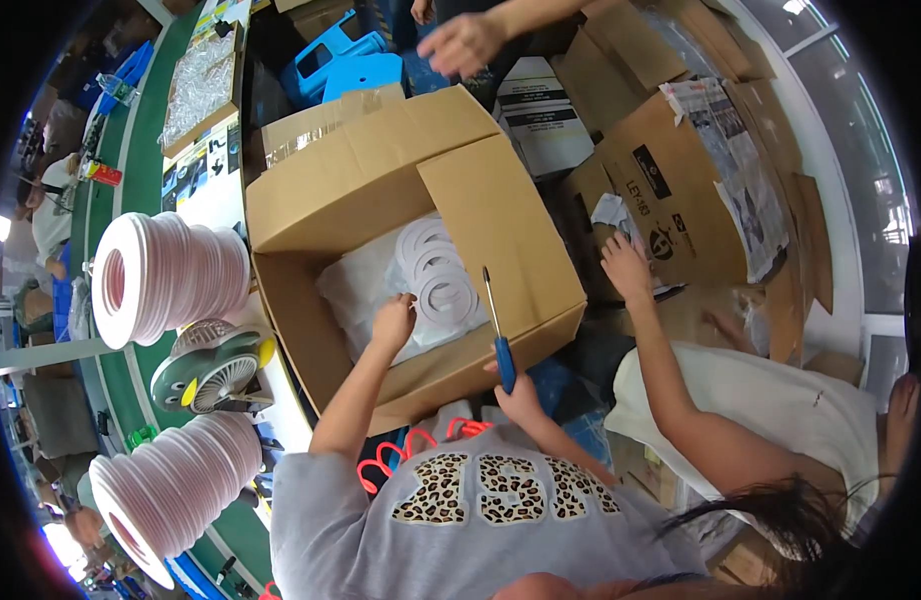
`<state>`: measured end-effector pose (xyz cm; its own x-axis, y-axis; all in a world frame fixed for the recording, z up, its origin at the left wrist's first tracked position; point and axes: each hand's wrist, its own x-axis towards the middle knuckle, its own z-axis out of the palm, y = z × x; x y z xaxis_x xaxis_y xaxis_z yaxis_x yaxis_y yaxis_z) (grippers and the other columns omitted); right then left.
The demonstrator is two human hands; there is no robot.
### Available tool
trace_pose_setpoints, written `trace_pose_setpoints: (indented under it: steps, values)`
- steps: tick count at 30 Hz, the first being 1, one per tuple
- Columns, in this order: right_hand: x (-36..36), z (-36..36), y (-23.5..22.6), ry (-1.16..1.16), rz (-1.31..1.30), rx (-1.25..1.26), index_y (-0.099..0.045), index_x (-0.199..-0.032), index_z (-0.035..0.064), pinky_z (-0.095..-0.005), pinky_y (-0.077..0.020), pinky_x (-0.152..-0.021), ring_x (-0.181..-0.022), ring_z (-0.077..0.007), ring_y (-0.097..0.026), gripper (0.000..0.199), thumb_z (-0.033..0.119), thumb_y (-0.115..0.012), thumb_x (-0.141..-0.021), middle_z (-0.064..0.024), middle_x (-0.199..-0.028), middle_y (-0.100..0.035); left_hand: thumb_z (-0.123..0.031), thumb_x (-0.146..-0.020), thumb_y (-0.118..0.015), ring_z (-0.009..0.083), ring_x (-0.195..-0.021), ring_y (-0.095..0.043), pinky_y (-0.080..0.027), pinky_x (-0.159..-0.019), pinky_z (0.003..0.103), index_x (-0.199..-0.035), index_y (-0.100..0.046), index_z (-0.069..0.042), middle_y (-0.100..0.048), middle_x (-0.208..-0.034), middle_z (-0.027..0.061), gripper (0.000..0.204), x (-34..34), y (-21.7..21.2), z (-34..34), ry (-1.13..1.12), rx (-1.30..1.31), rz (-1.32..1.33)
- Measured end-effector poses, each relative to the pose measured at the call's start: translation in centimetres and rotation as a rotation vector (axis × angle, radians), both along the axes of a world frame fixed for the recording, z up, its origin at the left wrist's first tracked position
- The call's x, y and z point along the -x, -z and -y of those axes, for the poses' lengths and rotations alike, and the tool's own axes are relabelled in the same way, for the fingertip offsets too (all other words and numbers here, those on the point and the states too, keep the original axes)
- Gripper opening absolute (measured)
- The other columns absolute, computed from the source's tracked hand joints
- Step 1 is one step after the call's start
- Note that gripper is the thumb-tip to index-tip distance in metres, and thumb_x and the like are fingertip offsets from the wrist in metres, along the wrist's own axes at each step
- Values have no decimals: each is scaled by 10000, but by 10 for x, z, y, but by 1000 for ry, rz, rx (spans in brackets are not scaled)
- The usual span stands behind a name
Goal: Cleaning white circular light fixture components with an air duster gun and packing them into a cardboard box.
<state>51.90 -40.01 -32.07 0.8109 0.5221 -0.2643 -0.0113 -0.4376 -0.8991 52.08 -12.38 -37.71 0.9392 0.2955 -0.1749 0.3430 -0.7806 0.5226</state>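
"What do you see on the left side?"
"There is a green surface [143, 165]. Also a small fan [221, 376] with yellow parts, and farther up, a clear bottle [118, 88] and many clear packets [199, 92]."
"And at the top?"
"Blue plastic parts [366, 76]. To the right of them are white boxes [548, 138] with black bands."
"On the right?"
"A brown carton [701, 215], which has dark printed marks."

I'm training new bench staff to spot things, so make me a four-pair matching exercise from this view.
1. Screwdriver
2. Fan
3. Cord
4. Middle box

A. Between two pale stacks
B. Open, with white rings inside
C. In the right hand
D. Orange-red and coiled

Pairs: 1-C, 2-A, 3-D, 4-B
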Motion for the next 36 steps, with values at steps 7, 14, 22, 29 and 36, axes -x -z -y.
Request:
trace_pose_setpoints:
  steps: [7, 14, 22, 29, 36]
  values:
    - [24, 14, 10, 52, -307, -33, -378, -1292, 64, -267, -394, -875, -963, -135, -532, 626, -106, -384, -690, -68, -996, -579, -148, -794, -469, 227, -956, -541, -421, -772, 360, -890, -604, -89, -591, -959, 76, 176, -2, 228, 1, 754, -349, -322]
    - [41, 19, 25, 93, -584, -179, -360, -1310, 59, -258, -451, -811, -983, -122, -515, 581, -41, -465, -748, -45, -1078, -521, -206, -850, -407, 282, -1091, -449, -272, -996, 501, -995, -595, -101, -560, -1087, 85, 260, -12, 324, 7, 924, -509, -93]
    - [29, 26, 20, 122, -704, -124, -342, -1320, 58, -240, -417, -805, -980, -104, -491, 560, -1, -500, -785, -53, -1099, -506, -217, -825, -421, 292, -1066, -486, -154, -1019, 623, -1037, -591, -75, -577, -1082, 89, 307, -13, 312, -7, 925, -620, 47]
    - [10, 13, -34, 7, -298, 177, -500, -1166, 88, -264, -424, -672, -734, -140, -518, 498, -39, -463, -685, -40, -945, -548, -213, -855, -397, 243, -1093, -505, -100, -1018, 634, -1142, -559, -101, -579, -1119, 62, 349, -15, 225, -11, 790, -515, -340]
    - [28, 51, -55, -66, -279, 227, -376, -1277, 62, -343, -410, -862, -1002, -298, -540, 582, -6, -463, -705, -149, -1022, -572, -379, -824, -454, 220, -1011, -563, -74, -994, 632, -923, -669, -151, -636, -998, 60, 328, -26, 156, 12, 419, -224, -566]
